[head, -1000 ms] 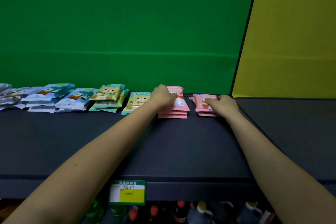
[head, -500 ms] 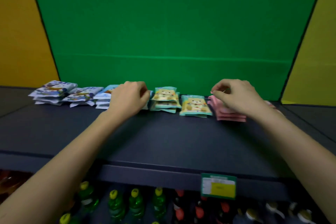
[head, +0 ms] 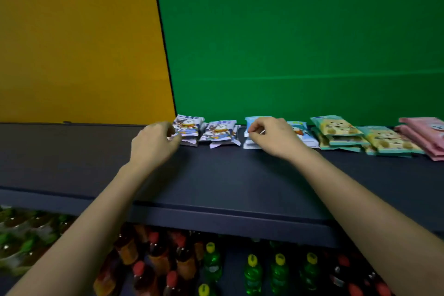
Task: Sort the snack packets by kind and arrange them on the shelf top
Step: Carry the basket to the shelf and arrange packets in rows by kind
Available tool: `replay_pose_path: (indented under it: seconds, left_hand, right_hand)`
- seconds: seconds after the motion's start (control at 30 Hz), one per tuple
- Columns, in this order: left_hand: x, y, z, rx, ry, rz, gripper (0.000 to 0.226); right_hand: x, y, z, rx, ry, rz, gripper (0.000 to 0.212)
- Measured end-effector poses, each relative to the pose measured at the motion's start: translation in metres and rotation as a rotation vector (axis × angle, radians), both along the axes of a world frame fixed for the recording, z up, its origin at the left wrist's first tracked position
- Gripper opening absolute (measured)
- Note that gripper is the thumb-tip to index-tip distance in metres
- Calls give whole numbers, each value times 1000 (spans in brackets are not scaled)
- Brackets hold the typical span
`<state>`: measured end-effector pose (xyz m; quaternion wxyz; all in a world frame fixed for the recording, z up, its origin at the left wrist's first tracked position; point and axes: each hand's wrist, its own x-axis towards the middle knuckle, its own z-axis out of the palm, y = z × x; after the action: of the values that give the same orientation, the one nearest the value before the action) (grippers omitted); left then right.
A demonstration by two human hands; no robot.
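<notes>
Reaching fwd over the shelf top (head: 216, 175), both arms out, head cam. L grip (head: 153, 144) sits at the left end of the row, fingers curled vs. the end of the first white-blue pkt stack (head: 189, 126), thumb at its lower corner; can't tell if it really clamps or just touches. R grip (head: 271, 137) lies on the light-blue pkt stack (head: 255, 119), fingers curled down, thumb and forefinger pinching at its front edge.

Row along the back edge, left to right, all flat on the shelf top:
- second white-blue stack (head: 219, 130), just beside the first
- another light-blue stack (head: 300, 131), partly behind my R wrist
- teal bear pkts, two stacks (head: 336, 128) and (head: 386, 139), overlapping a bit
- pink pkts (head: 425, 132), cut off by the frame edge

Lower shelf holds bottles, upright: red-capped ones (head: 156, 255) at left-centre, green ones w/ yellow caps (head: 252, 271) to the right. Behind: yellow panel (head: 72, 43), green backdrop (head: 300, 31).
</notes>
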<state>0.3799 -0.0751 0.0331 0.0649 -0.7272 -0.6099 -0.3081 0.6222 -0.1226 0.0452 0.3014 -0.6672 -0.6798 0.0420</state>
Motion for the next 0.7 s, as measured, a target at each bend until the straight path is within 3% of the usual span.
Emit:
replay_pose_path:
  seconds: [0.27, 0.5, 0.7]
  left_hand:
    - [3, 69, 11, -136, 112, -30, 37]
    - [33, 117, 15, -355, 267, 54, 72]
    - [39, 130, 28, -430, 387, 74, 53]
  right_hand:
    - [-57, 73, -1, -85, -80, 9, 33]
    - [-76, 125, -9, -208, -276, -136, 54]
    - [-85, 137, -6, -256, -365, -242, 75]
